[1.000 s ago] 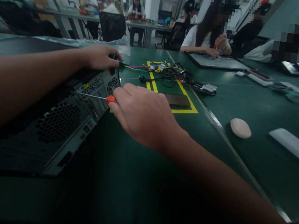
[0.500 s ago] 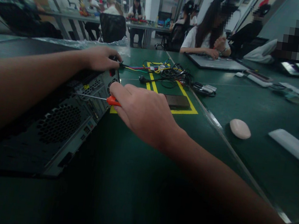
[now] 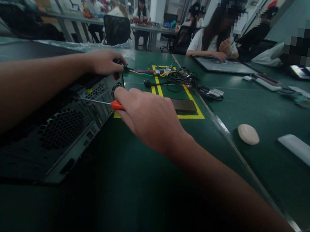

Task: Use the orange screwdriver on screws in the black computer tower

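Observation:
A black desktop computer case (image 3: 63, 129) lies tilted on the left, its back panel with a honeycomb vent and ports turned towards me. My left hand (image 3: 105, 61) grips the case at its far upper corner, fingers curled over the edge and partly hidden. In my right hand (image 3: 150, 117) is a screwdriver (image 3: 117, 105) with an orange handle, held closed in the fingers. Its thin shaft points left, with the tip at the back panel near a small yellow label. Shadow makes it unclear exactly what the tip touches.
Beyond the case lie tangled cables (image 3: 185, 76) and a dark flat block (image 3: 184, 106) inside yellow tape. To the right are a pale mouse (image 3: 248, 134) and a long white bar (image 3: 305, 154). Clear plastic wrap (image 3: 95, 46) is behind the case. A person (image 3: 212, 39) sits across the table.
Both hands, the screwdriver and the computer case hold almost the same positions. Across the table, a person's raised hand has shifted slightly.

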A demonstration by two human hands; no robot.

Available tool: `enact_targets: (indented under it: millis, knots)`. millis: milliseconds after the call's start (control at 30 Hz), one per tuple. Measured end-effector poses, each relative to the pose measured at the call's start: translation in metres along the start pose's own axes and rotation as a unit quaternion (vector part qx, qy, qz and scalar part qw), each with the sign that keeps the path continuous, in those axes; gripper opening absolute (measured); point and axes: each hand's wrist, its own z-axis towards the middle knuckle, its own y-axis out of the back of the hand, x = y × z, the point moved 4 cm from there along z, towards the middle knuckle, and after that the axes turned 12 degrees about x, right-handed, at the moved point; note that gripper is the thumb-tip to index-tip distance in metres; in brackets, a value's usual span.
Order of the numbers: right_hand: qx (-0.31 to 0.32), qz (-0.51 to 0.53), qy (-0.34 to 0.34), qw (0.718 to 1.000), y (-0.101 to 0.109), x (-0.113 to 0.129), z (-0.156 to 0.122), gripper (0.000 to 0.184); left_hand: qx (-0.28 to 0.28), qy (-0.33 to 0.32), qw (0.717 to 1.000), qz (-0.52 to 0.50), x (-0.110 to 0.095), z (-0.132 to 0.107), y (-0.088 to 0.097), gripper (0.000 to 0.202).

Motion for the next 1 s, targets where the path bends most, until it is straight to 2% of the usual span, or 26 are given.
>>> enact_targets:
  millis: [400,833,1000]
  knots:
    - [0.001,0.004,-0.003,1.0,0.0014,0.0005,-0.0004,0.038,-0.003,-0.003,1.0,-0.01,0.0027,0.0016,-0.0002,0.07]
    - [0.013,0.018,-0.014,1.0,0.003,0.0012,-0.0002,0.034,0.002,0.009,1.0,-0.001,-0.0035,-0.0025,0.0011,0.071]
    - [0.014,0.016,-0.009,1.0,0.0,0.0014,0.001,0.04,0.001,0.005,1.0,-0.007,-0.004,-0.0029,0.0005,0.071]
